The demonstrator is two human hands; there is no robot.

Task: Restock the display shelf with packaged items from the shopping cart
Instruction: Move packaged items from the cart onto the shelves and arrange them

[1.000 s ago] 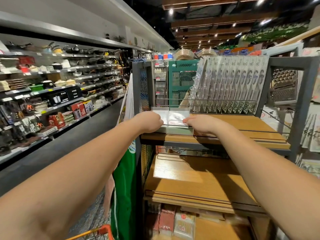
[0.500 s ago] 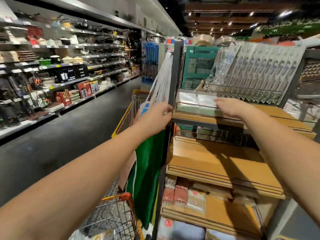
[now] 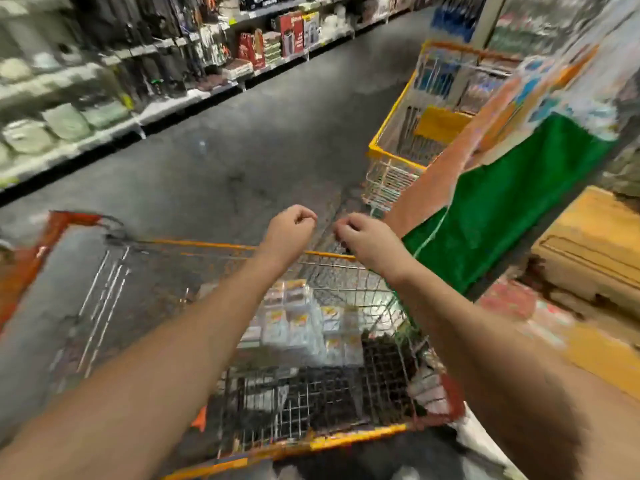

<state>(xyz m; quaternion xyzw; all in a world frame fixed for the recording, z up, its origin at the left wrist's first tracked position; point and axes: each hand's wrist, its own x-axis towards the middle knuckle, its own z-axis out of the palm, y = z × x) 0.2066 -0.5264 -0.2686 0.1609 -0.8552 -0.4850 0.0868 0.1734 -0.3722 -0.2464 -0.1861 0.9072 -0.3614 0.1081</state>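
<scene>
Wire shopping cart (image 3: 349, 271) stands below two bare hands, both over its far rim. Left hand (image 3: 289, 230) and right hand (image 3: 363, 237) have fingers loosely curled, holding nothing. Blurred packets (image 3: 294, 323) lie stacked inside; their number can't be counted. One second cart (image 3: 398, 157) stands beyond.

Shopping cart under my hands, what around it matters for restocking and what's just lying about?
Job: shopping cart; clear packaged items inside it; wooden display shelf; left hand; right hand.
Lying about: second yellow cart; green bag; aisle shelving.
</scene>
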